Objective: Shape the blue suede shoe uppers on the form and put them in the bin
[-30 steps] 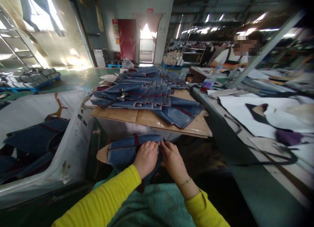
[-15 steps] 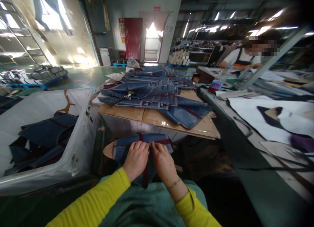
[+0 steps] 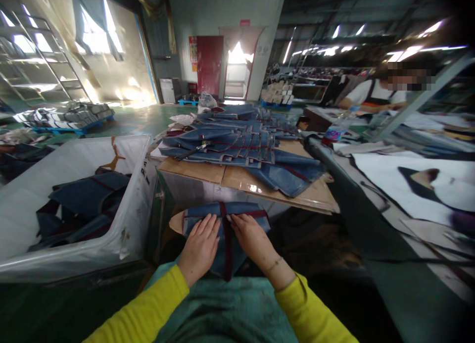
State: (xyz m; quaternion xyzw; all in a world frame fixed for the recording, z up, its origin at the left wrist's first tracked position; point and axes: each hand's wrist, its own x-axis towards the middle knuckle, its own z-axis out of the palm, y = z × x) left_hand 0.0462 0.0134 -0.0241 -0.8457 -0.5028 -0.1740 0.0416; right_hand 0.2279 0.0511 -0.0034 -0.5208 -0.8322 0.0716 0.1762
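A blue denim-like piece with maroon strips lies over my lap, a tan tip at its left end. My left hand rests on its left half, fingers stretched out flat, close together. On the other side of the maroon middle strip, my right hand lies on the piece with its fingers extended, their tips near where the strips cross. Both hands are open, pressing on the fabric from above. The underside of the piece is hidden.
Before me, similar blue pieces are heaped on cardboard, with a dark-handled tool on top. A white bin with blue pieces stands left. At right is a cluttered table; a co-worker sits beyond it.
My hands have moved apart from the middle of the piece, and the left fingers have straightened out flat. More of the maroon middle strip shows. The whole view has shifted slightly.
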